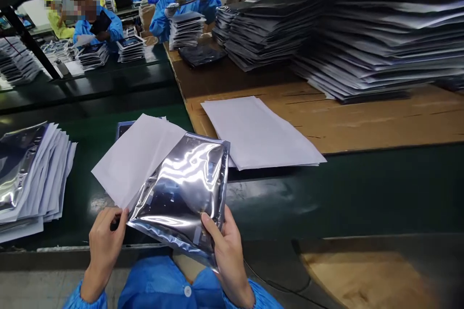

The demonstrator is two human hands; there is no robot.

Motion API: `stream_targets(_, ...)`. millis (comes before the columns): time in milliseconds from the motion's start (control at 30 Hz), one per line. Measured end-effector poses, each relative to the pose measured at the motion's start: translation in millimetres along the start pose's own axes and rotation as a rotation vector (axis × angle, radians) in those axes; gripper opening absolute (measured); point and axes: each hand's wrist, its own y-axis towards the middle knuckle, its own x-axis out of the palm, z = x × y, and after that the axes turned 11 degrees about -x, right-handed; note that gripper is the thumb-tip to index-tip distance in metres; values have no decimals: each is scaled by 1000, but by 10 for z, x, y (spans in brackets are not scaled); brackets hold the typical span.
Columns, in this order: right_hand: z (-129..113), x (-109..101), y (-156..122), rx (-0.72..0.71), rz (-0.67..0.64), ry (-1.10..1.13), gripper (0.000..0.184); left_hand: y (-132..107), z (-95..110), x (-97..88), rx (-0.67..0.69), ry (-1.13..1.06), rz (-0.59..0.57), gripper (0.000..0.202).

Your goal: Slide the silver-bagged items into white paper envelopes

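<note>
1. Nearest: wearer's blue garment (pixel 159 282), a pale button on its front, blue cuffs at both wrists.
2. Right hand (pixel 228 246): clamped on the silvery pouch (pixel 181 188), thumb on the upper face near the right edge, fingers behind.
3. Left hand (pixel 105 236): thumb and forefinger pinched together on the lower corner of a white sheet (pixel 136 159), right beside the pouch's near left corner.
4. Pouch: tilted, glossy with strong glare, between the hands above the near edge of the green bench (pixel 344 193); it overlaps the sheet's right side.
5. Beyond the sheet, mostly covered by it: a blue-edged item (pixel 125 128).
6. Bench, far left: a leaning stack of pouches and white sheets (pixel 60 174), shiny pouch on top.
7. Right of the pouch: white paper pile (pixel 264 130), partly on brown cardboard (pixel 362 125).
8. Farther along the cardboard: tall dark-and-white stacks (pixel 380 53), then a flat dark bag (pixel 201 55).
9. Far: a co-worker in blue (pixel 163 19) behind a smaller stack (pixel 186 31); another blue-clad worker (pixel 116 26) to the left.
</note>
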Motion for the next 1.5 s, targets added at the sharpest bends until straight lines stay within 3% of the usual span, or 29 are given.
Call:
stream_targets(167, 85, 113, 39, 6, 26, 57, 41, -56, 51, 32, -200, -358, -78, 24)
stream_targets(267, 110, 160, 53, 13, 37, 82, 42, -69, 97, 42, -242, -440, -81, 26)
stream_targets(433, 168, 248, 30, -16, 86, 72, 36, -170, 110, 134, -5, -301, -21, 14)
stream_targets(500, 207, 286, 3, -47, 101, 36, 37, -233, 106, 184, 22, -296, -39, 13)
stream_targets(567, 254, 327, -47, -57, 89, 33, 41, -278, 125, 218, -132, -427, 12, 17)
stream_targets(667, 358, 404, -202, -35, 58, 53, 50, -267, 231, 218, -492, -873, 142, 23)
stream_targets(767, 514, 439, -444, -26, 45, 31, 66, -184, 376, 167, -694, -1181, 17, 40)
stream_targets(833, 597, 340, -575, -25, -21, 36, 71, -142, 398, 115, -771, -1168, -34, 44)
stream_targets(933, 538, -81, -557, -106, -44, 85, 47, -175, 208, 24, -834, -1082, -10, 51)
stream_targets(1000, 348, -461, -406, -209, 138, 43, 33, -271, -32, -18, -852, -1030, -63, 58)
stream_targets(1033, 229, -641, -322, -256, 273, -29, 27, -334, -157, -23, -857, -988, -124, 59)
stream_targets(1067, 114, -799, -251, -295, 328, -82, 26, -402, -272, -15, -854, -933, -200, 58)
stream_targets(1167, -90, -1088, -190, -129, 196, -185, 33, -600, -489, 83, -829, -778, -493, 51)
stream_targets(1233, -67, -1145, -260, 13, 86, -206, 37, -711, -532, 190, -825, -741, -662, 49)
stream_targets(1300, 39, -1155, -364, 56, 95, -196, 37, -795, -543, 303, -859, -745, -745, 51)
stream_targets(1433, 287, -1211, -534, 31, 226, -226, 34, -863, -547, 462, -1013, -753, -578, 73)
stream_targets(1500, 391, -1269, -591, 28, 262, -241, 31, -875, -529, 488, -997, -712, -538, 76)
